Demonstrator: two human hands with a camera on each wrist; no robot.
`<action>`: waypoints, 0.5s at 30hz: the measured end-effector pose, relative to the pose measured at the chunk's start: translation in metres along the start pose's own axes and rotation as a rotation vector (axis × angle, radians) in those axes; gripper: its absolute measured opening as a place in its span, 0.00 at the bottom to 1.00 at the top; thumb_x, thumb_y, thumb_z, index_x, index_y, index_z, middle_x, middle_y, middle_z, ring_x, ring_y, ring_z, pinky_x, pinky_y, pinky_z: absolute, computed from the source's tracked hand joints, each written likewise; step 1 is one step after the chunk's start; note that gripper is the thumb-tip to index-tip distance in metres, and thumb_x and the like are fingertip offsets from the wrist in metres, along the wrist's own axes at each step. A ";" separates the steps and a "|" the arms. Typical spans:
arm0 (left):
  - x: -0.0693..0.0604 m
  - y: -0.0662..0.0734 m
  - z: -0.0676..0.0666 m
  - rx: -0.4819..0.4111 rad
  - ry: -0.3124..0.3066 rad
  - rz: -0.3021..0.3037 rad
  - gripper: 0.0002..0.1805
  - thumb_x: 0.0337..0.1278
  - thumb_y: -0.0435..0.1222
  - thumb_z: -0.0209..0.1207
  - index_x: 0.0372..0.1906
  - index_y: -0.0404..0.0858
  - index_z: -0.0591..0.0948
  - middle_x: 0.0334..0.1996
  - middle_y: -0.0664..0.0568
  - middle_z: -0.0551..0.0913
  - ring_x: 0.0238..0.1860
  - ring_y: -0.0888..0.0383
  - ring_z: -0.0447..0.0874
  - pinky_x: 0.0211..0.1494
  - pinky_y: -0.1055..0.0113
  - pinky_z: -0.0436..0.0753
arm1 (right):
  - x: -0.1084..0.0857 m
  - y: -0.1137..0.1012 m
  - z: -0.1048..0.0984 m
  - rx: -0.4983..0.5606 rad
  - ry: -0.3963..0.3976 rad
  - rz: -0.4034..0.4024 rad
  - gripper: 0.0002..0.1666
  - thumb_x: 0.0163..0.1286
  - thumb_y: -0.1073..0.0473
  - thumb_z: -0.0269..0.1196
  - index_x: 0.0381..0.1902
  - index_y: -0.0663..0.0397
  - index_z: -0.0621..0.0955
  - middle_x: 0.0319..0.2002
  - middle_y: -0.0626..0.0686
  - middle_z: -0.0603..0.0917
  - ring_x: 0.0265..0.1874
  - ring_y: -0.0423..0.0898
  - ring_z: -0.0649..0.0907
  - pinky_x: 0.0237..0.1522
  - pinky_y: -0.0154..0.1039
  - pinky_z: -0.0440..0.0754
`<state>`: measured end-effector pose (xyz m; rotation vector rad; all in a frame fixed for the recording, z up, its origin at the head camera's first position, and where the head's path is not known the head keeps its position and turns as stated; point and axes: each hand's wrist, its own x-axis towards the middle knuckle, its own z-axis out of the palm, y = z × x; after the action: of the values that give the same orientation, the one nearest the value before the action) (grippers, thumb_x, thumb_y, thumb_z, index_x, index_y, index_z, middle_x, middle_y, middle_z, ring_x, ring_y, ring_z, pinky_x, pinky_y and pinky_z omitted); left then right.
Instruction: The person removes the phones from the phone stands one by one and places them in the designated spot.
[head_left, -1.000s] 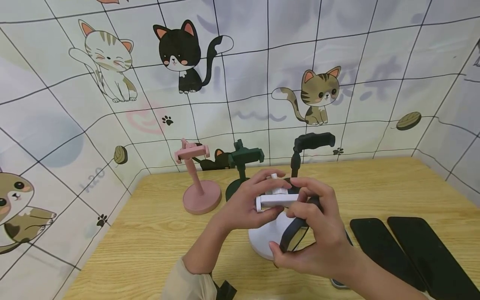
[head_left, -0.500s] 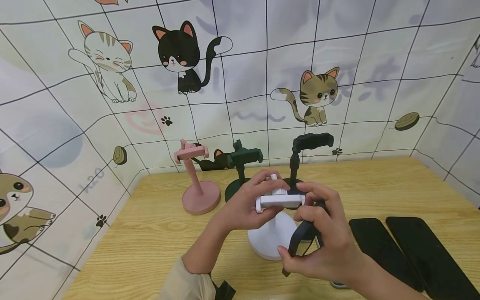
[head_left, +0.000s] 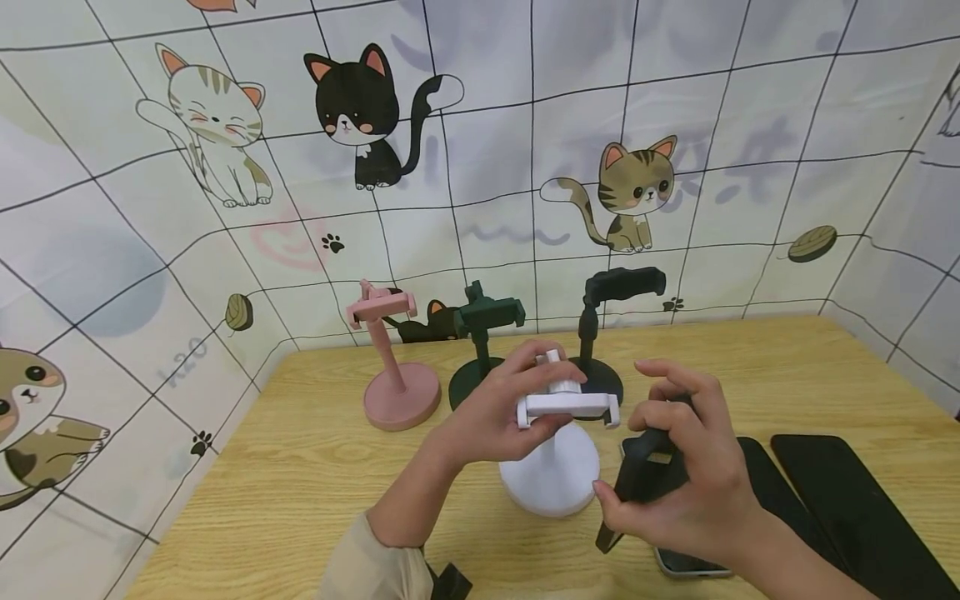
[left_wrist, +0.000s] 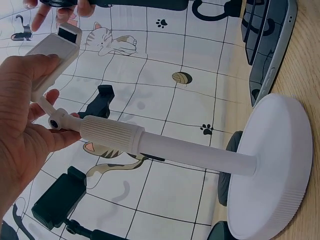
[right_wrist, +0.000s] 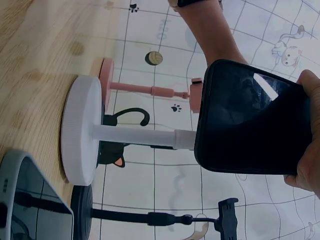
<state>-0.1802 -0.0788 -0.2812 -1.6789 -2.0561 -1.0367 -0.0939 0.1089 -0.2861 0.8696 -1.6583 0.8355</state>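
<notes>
A white phone stand point(head_left: 551, 479) stands upright on its round base. My left hand point(head_left: 502, 412) grips its clamp point(head_left: 570, 406), thumb and fingers on opposite sides; the left wrist view shows the stand's ribbed collar point(left_wrist: 112, 134) below the hand. To the right of the clamp and apart from it, my right hand point(head_left: 701, 475) holds a smartphone by its edges. In the right wrist view that phone point(right_wrist: 252, 120) turns its dark screen to the camera, hiding the upper part of the white stand. The clamp has nothing between its ends.
Behind stand a pink phone stand point(head_left: 401, 392), a dark green one point(head_left: 487, 315) and a black one point(head_left: 592, 325). At the right, black phones point(head_left: 862, 500) lie on the wooden table point(head_left: 285, 467), with a light-edged phone point(head_left: 690, 572) partly under my right hand. A cat-print cloth point(head_left: 487, 167) hangs behind.
My right hand has drawn the phone away from the clamp to the right, uncovering the clamp's right end. My left hand keeps its grip and shifts barely to the right.
</notes>
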 end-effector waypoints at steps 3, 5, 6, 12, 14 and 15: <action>0.004 0.001 0.000 0.020 0.009 0.011 0.20 0.47 0.29 0.61 0.49 0.36 0.74 0.49 0.44 0.68 0.45 0.56 0.69 0.46 0.71 0.73 | -0.003 0.004 -0.008 -0.043 -0.039 0.054 0.32 0.52 0.37 0.58 0.26 0.64 0.72 0.44 0.70 0.70 0.38 0.42 0.69 0.41 0.25 0.65; 0.008 0.001 -0.001 0.022 0.015 0.016 0.20 0.47 0.30 0.61 0.49 0.36 0.74 0.49 0.44 0.68 0.45 0.56 0.68 0.46 0.71 0.73 | -0.007 0.007 -0.014 -0.065 -0.083 0.107 0.34 0.52 0.34 0.58 0.28 0.64 0.72 0.45 0.69 0.70 0.43 0.40 0.69 0.43 0.25 0.64; 0.011 0.001 -0.001 0.021 0.020 0.017 0.20 0.47 0.30 0.61 0.49 0.36 0.75 0.49 0.44 0.68 0.46 0.56 0.68 0.46 0.71 0.72 | -0.009 0.010 -0.018 -0.075 -0.108 0.137 0.35 0.51 0.33 0.58 0.28 0.64 0.72 0.46 0.68 0.70 0.46 0.39 0.68 0.43 0.24 0.64; 0.027 0.002 -0.003 -0.006 0.033 0.014 0.20 0.48 0.31 0.61 0.49 0.35 0.74 0.49 0.44 0.68 0.45 0.58 0.69 0.46 0.74 0.71 | -0.018 0.024 -0.045 -0.180 -0.288 0.364 0.34 0.34 0.49 0.77 0.33 0.60 0.72 0.48 0.61 0.68 0.48 0.39 0.65 0.43 0.13 0.60; 0.034 0.001 -0.001 -0.011 0.037 0.016 0.20 0.48 0.31 0.61 0.49 0.34 0.74 0.49 0.44 0.68 0.44 0.59 0.69 0.46 0.75 0.72 | -0.022 0.032 -0.054 -0.240 -0.349 0.421 0.36 0.24 0.60 0.78 0.34 0.58 0.72 0.47 0.59 0.68 0.46 0.43 0.67 0.42 0.11 0.59; 0.038 0.001 0.000 -0.008 0.039 0.019 0.20 0.48 0.31 0.61 0.49 0.34 0.74 0.49 0.44 0.68 0.44 0.59 0.70 0.46 0.75 0.72 | -0.024 0.036 -0.059 -0.270 -0.380 0.443 0.37 0.21 0.65 0.77 0.34 0.57 0.72 0.46 0.57 0.68 0.44 0.45 0.67 0.41 0.12 0.59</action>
<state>-0.1896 -0.0516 -0.2570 -1.6651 -2.0105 -1.0653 -0.0929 0.1807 -0.3008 0.4945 -2.2902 0.7407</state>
